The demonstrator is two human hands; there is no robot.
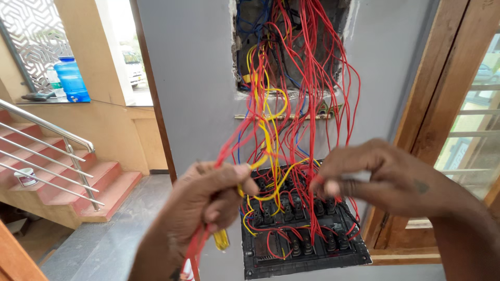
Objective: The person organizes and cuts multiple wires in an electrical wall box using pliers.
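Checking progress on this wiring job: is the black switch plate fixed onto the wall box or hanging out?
Hanging out. The black switch plate dangles below the open wall box, back side showing, held only by red and yellow wires.

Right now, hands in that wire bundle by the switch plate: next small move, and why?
Probably draw the red wire pinched in the right hand clear of the tangle. The left hand grips a red-and-yellow bundle, and the strands cross densely over the black switch plate, so single wires are hard to trace.
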